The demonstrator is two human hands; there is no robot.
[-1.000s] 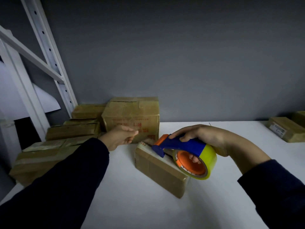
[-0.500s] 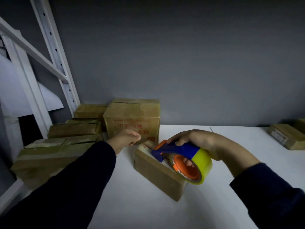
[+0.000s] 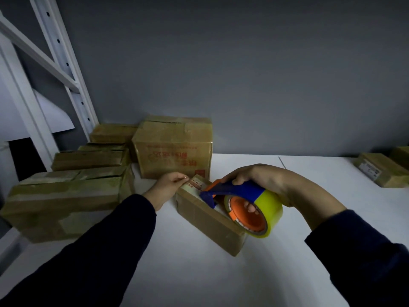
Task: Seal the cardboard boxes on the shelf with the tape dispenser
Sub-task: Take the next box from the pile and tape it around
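While fingers of the right hand [image 3: 263, 180] clench the dispenser [image 3: 241, 191], set on the box [image 3: 205, 222] just beneath them, the left hand [image 3: 166, 189] pinches the box's far end. Box judged light, stiff, liable to slide on the shelf [image 3: 221, 280]; hold its ends.

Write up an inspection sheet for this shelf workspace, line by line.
Surface: white shelf board, bearing cardboard boxes.
Job's things: small box lies at the centre; tape dispenser with a yellow roll sits over its top.
Clutter: large box behind; flat boxes stacked at left; more boxes at far right.
Hands: right hand grips the dispenser handle; left hand is at the small box's far end, fingers curled, grasp unclear.
Cables: nothing seen.
Surroundings: grey wall; white shelf upright at left.
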